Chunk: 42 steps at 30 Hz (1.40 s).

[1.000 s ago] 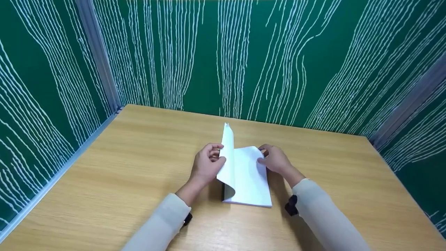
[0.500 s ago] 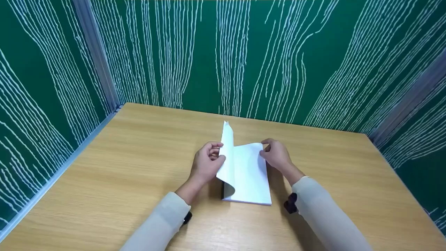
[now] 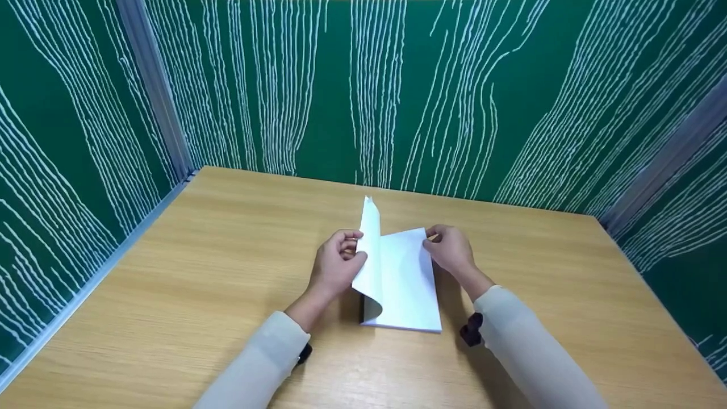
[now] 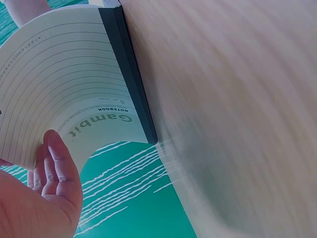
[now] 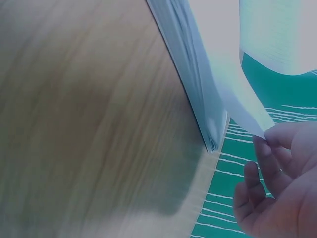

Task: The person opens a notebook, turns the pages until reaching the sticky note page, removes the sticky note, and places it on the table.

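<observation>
A lined notebook (image 3: 406,289) lies open on the table, its right-hand page blank in the head view. My left hand (image 3: 336,266) grips the raised front part, holding it upright in a curl. The left wrist view shows that part's outer side, the cover (image 4: 74,64) printed "Gambit NOTEBOOK", beside a black spine (image 4: 131,79). At the far right corner, my right hand (image 3: 451,250) pinches a page. In the right wrist view, thumb and forefinger hold the corner of that page (image 5: 242,99), lifted off the page stack (image 5: 190,74) below.
The wooden table (image 3: 227,227) stretches around the notebook on every side. Green panels (image 3: 332,113) with wavy white lines stand behind it and at both sides, joined by grey posts (image 3: 156,85). Dark devices (image 3: 472,329) sit at both wrists.
My right hand has shifted slightly away from me and up, taking the page corner from curled down to raised and straighter. My left hand stays almost still on the upright cover.
</observation>
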Tool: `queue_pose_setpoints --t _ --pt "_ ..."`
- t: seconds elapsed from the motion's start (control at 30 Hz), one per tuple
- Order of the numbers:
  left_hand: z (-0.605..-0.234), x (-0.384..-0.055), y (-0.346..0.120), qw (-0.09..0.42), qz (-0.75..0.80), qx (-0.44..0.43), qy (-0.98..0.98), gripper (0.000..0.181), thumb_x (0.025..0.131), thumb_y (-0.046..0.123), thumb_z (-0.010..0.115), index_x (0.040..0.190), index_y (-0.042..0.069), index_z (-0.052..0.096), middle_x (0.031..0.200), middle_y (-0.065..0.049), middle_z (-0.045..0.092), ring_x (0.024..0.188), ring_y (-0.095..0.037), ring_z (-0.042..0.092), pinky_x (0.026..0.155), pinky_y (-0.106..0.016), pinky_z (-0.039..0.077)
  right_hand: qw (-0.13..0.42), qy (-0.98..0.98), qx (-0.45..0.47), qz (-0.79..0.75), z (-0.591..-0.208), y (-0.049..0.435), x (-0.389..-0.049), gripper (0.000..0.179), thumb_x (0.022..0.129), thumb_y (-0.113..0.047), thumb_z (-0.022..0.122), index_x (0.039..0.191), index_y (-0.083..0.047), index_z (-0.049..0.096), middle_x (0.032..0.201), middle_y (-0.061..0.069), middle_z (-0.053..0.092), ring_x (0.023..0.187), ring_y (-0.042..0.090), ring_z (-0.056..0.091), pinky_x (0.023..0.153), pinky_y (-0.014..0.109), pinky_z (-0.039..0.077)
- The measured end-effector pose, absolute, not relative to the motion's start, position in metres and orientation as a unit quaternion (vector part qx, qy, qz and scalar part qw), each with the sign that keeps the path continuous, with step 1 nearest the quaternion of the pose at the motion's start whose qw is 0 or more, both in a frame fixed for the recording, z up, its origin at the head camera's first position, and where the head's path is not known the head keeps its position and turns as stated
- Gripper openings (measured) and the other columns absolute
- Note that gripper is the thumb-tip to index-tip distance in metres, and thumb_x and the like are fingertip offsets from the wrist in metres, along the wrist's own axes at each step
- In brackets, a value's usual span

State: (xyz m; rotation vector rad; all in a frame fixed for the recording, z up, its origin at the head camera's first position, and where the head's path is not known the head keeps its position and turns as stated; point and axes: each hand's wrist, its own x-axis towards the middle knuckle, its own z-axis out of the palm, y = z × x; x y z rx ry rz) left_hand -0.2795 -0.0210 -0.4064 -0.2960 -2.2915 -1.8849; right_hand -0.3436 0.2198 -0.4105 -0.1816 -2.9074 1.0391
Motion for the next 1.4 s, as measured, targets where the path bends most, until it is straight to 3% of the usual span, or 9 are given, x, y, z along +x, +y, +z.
queue_pose_setpoints --t 0.27,0.57,0.8,1.1,1.4 --pt "-0.408 -0.281 -0.022 0.082 -0.633 -0.107 -0.762 0.029 0.078 0.014 0.058 0.107 0.015 0.054 0.092 0.0 0.064 0.079 -0.015 0.058 0.073 -0.026 0.047 0.053 -0.936 -0.009 0.349 -0.413 0.219 -0.344 0.023 0.083 -0.025 0.053 0.104 -0.018 0.06 0.093 0.002 0.059 0.076 0.02 0.054 0.06 0.026 0.046" --pt "-0.406 -0.28 -0.022 0.082 -0.639 -0.1 -0.758 0.026 0.08 0.017 0.055 0.106 0.02 0.053 0.09 0.004 0.063 0.082 -0.011 0.057 0.074 -0.025 0.047 0.034 -0.912 0.045 0.407 -0.41 0.208 -0.335 0.027 0.09 -0.03 0.041 0.113 -0.028 0.055 0.088 0.003 0.056 0.077 0.021 0.053 0.061 0.03 0.047" --pt "-0.405 -0.28 -0.022 0.077 -0.641 -0.091 -0.758 0.025 0.081 0.02 0.052 0.106 0.022 0.053 0.09 0.004 0.062 0.085 -0.011 0.056 0.075 -0.026 0.046 0.02 -0.903 0.101 0.416 -0.407 0.194 -0.33 0.029 0.091 -0.022 0.039 0.115 -0.028 0.053 0.114 -0.003 0.054 0.086 0.02 0.054 0.073 0.034 0.047" --pt "-0.405 -0.281 -0.022 0.056 -0.645 -0.084 -0.758 0.026 0.081 0.022 0.052 0.107 0.023 0.052 0.092 0.001 0.063 0.084 -0.016 0.056 0.071 -0.028 0.047 0.0 -0.897 0.138 0.419 -0.406 0.178 -0.322 0.027 0.089 -0.03 0.046 0.115 -0.034 0.051 0.11 -0.003 0.054 0.08 0.021 0.057 0.061 0.033 0.05" --pt "-0.405 -0.28 -0.024 0.056 -0.653 -0.095 -0.749 0.028 0.081 0.031 0.057 0.107 0.022 0.051 0.09 0.0 0.062 0.082 -0.018 0.057 0.068 -0.028 0.047 -0.014 -0.897 0.194 0.398 -0.405 0.168 -0.315 0.038 0.085 -0.032 0.051 0.122 -0.039 0.044 0.119 0.0 0.048 0.082 0.017 0.059 0.062 0.031 0.05"
